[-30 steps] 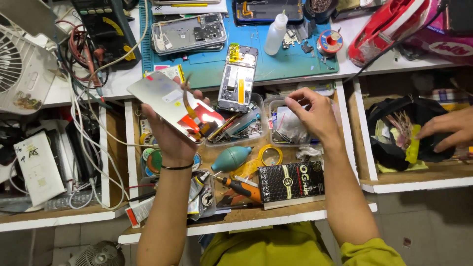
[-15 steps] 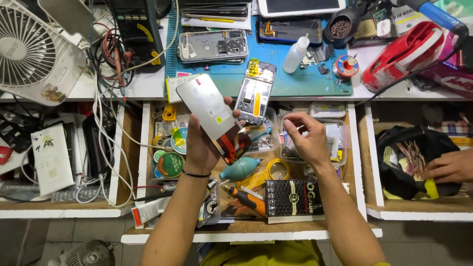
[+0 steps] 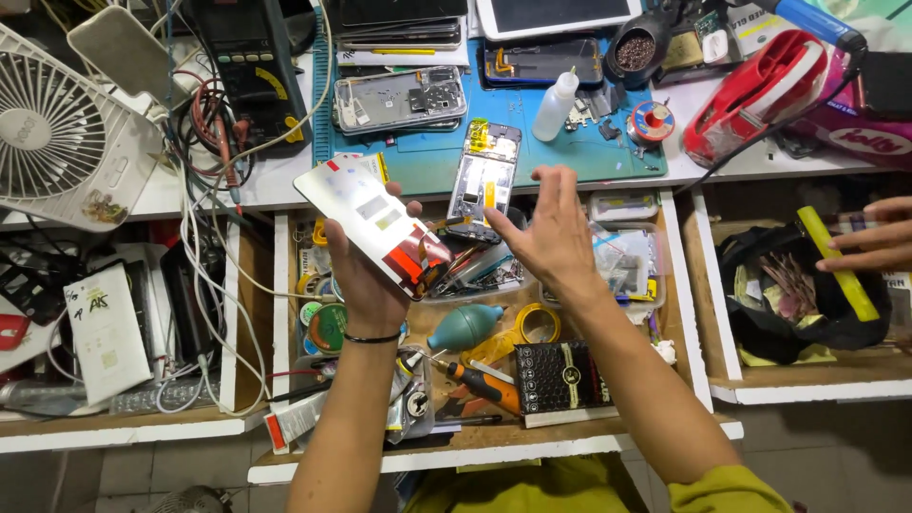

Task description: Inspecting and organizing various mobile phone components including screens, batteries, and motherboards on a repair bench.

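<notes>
The phone display panel (image 3: 372, 226) is up in the air above the open middle drawer (image 3: 281, 313), tilted, its back side with grey and red patches facing the camera. The left hand (image 3: 366, 285) grasps it from below, fingers wrapped around its lower edge. The right hand (image 3: 551, 233) hovers beside it over the drawer, fingers spread and holding nothing.

Just behind the panel, an opened phone body (image 3: 484, 180) lies half on the blue work mat (image 3: 427, 161), hanging over the drawer's edge. Below the hands sit a teal air blower (image 3: 465, 326), a roll of yellow tape (image 3: 537, 323) and a small screwdriver (image 3: 470, 375).

This looks like the stage of checking the panel before fitting. Any next move needs the free hand to steady the panel's far edge, since a one-handed hold on thin glass is shaky.

At the right edge, another person's hand (image 3: 869, 247) touches a yellow strip (image 3: 836, 261).
</notes>
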